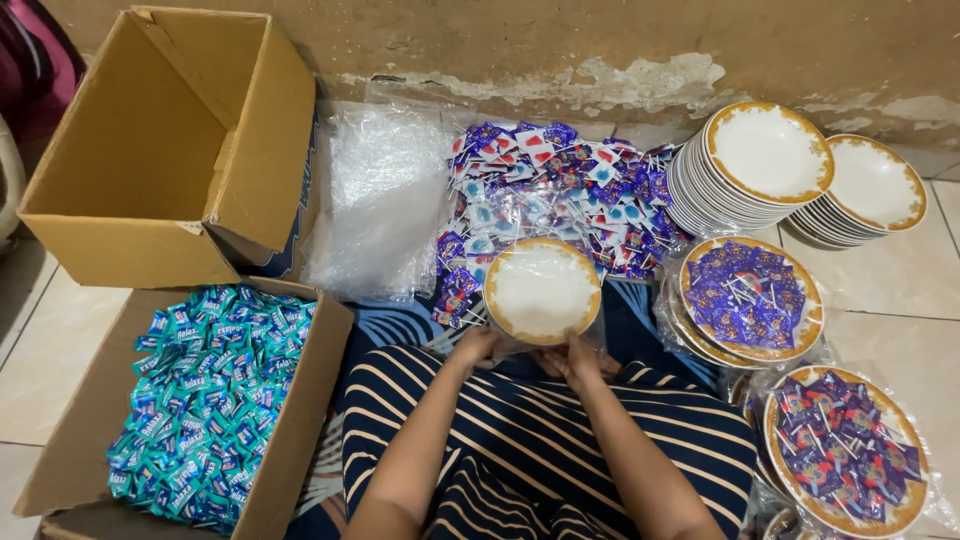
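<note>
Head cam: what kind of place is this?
Likely a home floor used for packing gift plates, not a workshop: tiled floor against a peeling wall, stacked gold-rimmed plates, a box of teal sachets. Both hands hold a plate.

A pale tiled floor (50, 350) is seen below a worn wall. An empty cardboard box (165, 150) is set on it at the left, with a second box of teal sachets (205, 400) just in front. Clear plastic bags (385, 200) and a heap of purple wrapped lollipops (560, 190) are spread beside them. Two stacks of gold-rimmed plates (770, 165) and wrapped, filled plates (750, 300) are placed at the right.
</note>
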